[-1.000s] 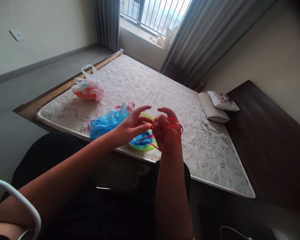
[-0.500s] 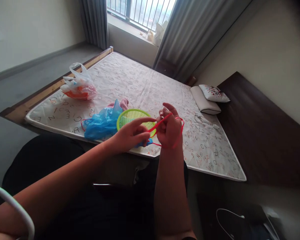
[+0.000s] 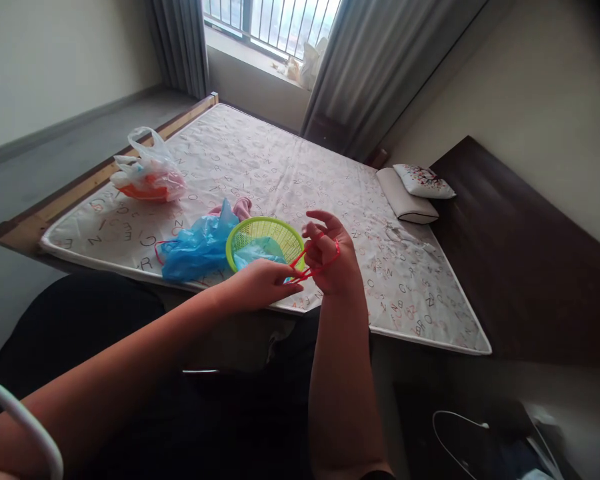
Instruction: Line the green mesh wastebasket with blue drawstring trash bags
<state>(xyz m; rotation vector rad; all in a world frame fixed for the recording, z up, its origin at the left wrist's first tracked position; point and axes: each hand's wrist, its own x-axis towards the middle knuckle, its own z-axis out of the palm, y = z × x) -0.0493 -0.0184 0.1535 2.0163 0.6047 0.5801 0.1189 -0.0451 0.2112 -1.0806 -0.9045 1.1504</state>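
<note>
A thin red string (image 3: 325, 268) stretches between my hands, just above the near edge of the mattress. My left hand (image 3: 263, 283) pinches one end of it between thumb and fingers. Around the curled fingers of my right hand (image 3: 341, 265) the string is looped, while the index finger sticks out. Behind my left hand stands a yellow-green mesh basket (image 3: 230, 241) with blue plastic (image 3: 259, 251) inside. Left of the basket lies a crumpled blue plastic bag (image 3: 195, 250), with a bit of red string at its left side.
Pink cloth (image 3: 242, 208) lies behind the blue bag. A clear plastic bag (image 3: 150, 173) with orange and pink contents sits farther left on the patterned mattress (image 3: 280, 153). Pillows (image 3: 425, 181) rest by the dark headboard (image 3: 510, 247). A white cable (image 3: 455, 420) shows at lower right.
The string loop has slipped from around my right wrist up to the fingers. My left hand has dropped slightly, its index finger now lower. The blue piece below my hands is no longer visible.
</note>
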